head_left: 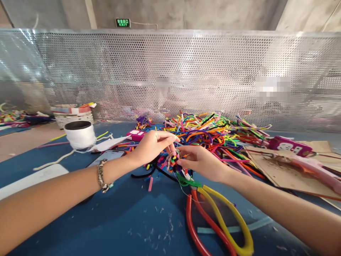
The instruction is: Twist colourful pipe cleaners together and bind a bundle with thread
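Note:
Near the middle, a small bundle of short multicoloured pipe-cleaner pieces (173, 164) sits between my two hands. My right hand (199, 160) pinches its right side with thumb and fingers. My left hand (156, 145) is above and to its left, closed with fingertips pressed together; what they grip is too fine to make out. A thin clear thread (180, 185) loops down from near the bundle. Just below lie scissors with red and yellow handles (210, 213), their blades partly hidden by green strands.
Behind my hands rises a pile of coloured pipe cleaners (207, 128). A white thread spool (80, 136), a phone (106, 156) and a woven basket (71, 114) stand or lie left. Cardboard (279, 170) and a pink glue gun (311, 169) lie right. A perforated metal screen (173, 64) borders the back.

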`<state>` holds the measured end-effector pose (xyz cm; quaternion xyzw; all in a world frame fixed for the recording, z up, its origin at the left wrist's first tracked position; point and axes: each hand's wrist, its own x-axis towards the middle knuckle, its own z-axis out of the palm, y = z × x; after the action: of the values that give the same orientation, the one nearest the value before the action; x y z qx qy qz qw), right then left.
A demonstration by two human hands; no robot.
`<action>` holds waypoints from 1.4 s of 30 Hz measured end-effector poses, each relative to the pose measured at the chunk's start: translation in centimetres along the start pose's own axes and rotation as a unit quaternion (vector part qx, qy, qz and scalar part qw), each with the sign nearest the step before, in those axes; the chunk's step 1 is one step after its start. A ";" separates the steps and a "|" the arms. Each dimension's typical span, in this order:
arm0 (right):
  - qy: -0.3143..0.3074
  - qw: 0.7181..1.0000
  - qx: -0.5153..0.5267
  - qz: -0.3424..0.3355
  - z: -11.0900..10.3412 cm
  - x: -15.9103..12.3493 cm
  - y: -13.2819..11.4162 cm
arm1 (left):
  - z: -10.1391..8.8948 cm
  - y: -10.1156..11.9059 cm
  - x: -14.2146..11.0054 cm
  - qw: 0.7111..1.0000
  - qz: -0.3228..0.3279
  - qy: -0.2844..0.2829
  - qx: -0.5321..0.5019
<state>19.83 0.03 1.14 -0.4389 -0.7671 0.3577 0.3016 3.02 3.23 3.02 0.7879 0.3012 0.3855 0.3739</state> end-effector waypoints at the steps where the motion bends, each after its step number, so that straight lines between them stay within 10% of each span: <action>1: -0.010 1.000 0.027 0.014 0.0 0.0 -0.1 | 0.0 -0.1 0.0 1.000 -0.015 0.004 -0.019; 7: -0.021 0.995 0.040 0.084 0.0 0.0 0.0 | 0.1 -0.5 -0.4 0.984 -0.066 0.019 -0.167; 20: 0.016 0.994 0.106 0.003 -0.8 0.0 -1.4 | -1.0 0.9 -1.2 0.977 -0.045 -0.022 -0.206; 34: -0.267 0.952 -0.147 -0.025 -5.0 -1.6 -3.9 | -3.9 2.3 -0.4 0.955 -0.012 0.071 -0.289; 42: -0.156 0.976 -0.134 -0.074 -5.0 -1.2 -3.7 | -5.1 2.3 0.1 0.949 -0.011 0.126 -0.289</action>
<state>22.55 -0.95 6.75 -0.3566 -0.8759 0.2922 0.1424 -0.76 3.87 7.15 0.5873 0.2301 0.5485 0.5489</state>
